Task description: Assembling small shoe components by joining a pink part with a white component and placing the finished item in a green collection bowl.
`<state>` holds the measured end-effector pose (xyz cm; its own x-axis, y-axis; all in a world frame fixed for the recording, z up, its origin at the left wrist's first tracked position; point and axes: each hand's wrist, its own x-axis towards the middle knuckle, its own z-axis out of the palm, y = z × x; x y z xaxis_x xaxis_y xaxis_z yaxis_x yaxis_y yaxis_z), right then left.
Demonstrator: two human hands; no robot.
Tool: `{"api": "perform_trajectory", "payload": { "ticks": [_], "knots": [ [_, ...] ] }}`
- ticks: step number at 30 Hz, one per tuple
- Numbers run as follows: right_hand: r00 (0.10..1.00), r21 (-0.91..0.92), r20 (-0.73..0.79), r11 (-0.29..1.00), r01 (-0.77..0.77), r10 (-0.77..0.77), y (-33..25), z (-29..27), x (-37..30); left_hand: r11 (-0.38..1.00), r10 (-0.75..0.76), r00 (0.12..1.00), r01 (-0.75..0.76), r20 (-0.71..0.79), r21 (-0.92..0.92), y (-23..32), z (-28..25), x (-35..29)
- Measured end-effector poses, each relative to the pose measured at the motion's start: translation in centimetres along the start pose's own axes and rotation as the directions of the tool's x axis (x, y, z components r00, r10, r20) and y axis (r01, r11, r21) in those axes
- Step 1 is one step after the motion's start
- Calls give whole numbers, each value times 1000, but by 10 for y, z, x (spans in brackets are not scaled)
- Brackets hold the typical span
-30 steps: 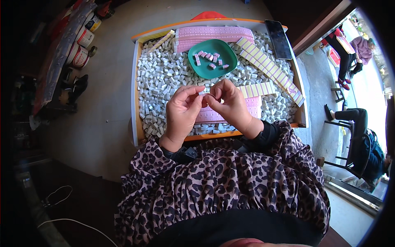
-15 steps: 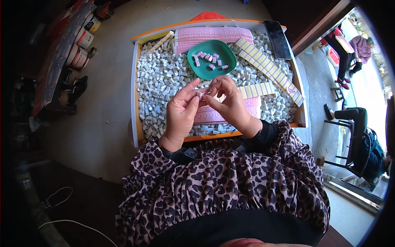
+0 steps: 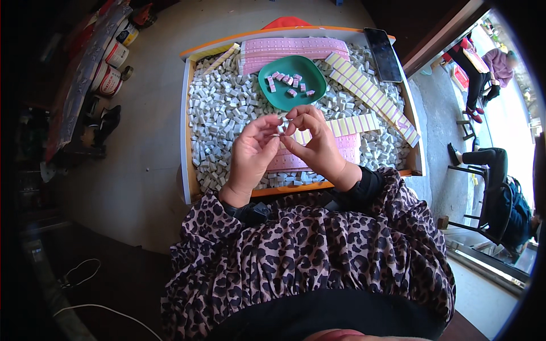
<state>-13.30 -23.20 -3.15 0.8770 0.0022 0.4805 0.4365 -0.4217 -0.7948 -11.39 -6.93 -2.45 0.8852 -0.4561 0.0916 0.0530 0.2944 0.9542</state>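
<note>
Over the near middle of the box, my left hand (image 3: 249,156) and my right hand (image 3: 319,142) meet at the fingertips. Between them they pinch a small pale block (image 3: 281,128), partly covered by the fingers. Just beyond the hands is a green dish (image 3: 310,99) with several small blocks wrapped in pink and white (image 3: 288,80). Under my right hand lie a cream-and-purple strip (image 3: 358,123) and pink printed sheets (image 3: 348,146).
Many loose grey-white blocks (image 3: 219,119) fill the shallow wooden-edged box (image 3: 185,131). More pink sheets (image 3: 293,46) and cream strips (image 3: 369,94) rest on them. A dark phone (image 3: 383,55) lies at the far right corner. Seated people (image 3: 499,68) are outside at right.
My fingertips have shifted around the small block, and its pale surface shows more clearly now. My left fingers have curled in more. The dish and sheets stay about where they were.
</note>
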Motion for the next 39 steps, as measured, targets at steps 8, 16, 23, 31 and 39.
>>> {"api": "perform_trajectory", "payload": {
  "ticks": [8,16,23,31,39],
  "knots": [
    [998,97,42,994,-55,51,5,0,-2,995,-24,1000,24,-2,92,-2,-7,2],
    [987,-42,93,991,-124,128,22,-16,-3,943,0,999,-13,37,332,4,-1,33],
    [974,-642,214,762,80,78,34,-46,-9,515,452,844,-511,289,688,96,10,69],
    [948,-645,317,729,229,-17,50,-56,15,595,554,604,-769,573,235,184,-10,-5],
    [991,-559,81,828,-42,105,8,-83,-2,608,650,548,-791,526,73,171,91,-33]
  ]
}}
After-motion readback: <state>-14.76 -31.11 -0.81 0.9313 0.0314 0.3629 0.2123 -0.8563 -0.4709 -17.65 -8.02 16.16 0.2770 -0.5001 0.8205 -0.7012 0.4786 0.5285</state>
